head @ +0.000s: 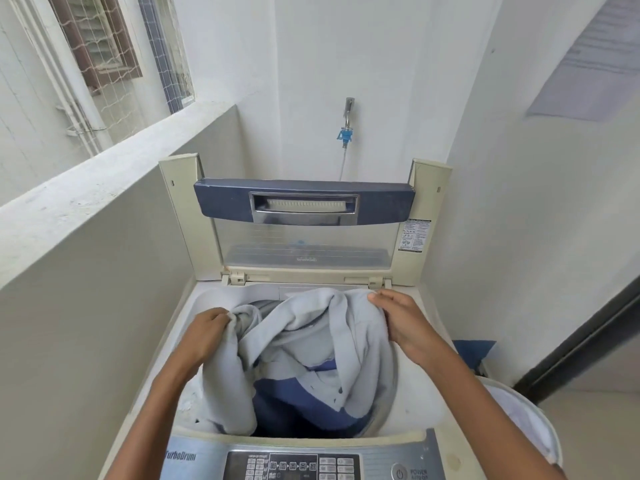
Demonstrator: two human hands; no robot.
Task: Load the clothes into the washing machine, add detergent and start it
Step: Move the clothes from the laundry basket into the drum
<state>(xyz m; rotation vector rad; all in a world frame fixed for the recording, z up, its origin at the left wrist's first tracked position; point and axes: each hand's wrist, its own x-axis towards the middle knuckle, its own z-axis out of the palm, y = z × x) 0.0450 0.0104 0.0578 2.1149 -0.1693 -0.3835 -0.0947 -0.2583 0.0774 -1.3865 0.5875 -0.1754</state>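
A top-loading washing machine (166, 355) stands below me with its lid (304, 206) folded upright at the back. A pale grey garment (311, 344) hangs over the open drum, and dark blue clothing (280, 389) lies under it inside. My left hand (206, 329) grips the garment's left edge. My right hand (398, 317) pinches its right edge near the back rim. The control panel (298, 465) with buttons and a power key (400, 473) runs along the front edge.
A low grey wall (86, 258) closes in the left side. A tap with a blue hose fitting (345, 133) is on the back wall. A white laundry basket (526, 420) stands to the right, with a dark door frame (581, 341) beyond it.
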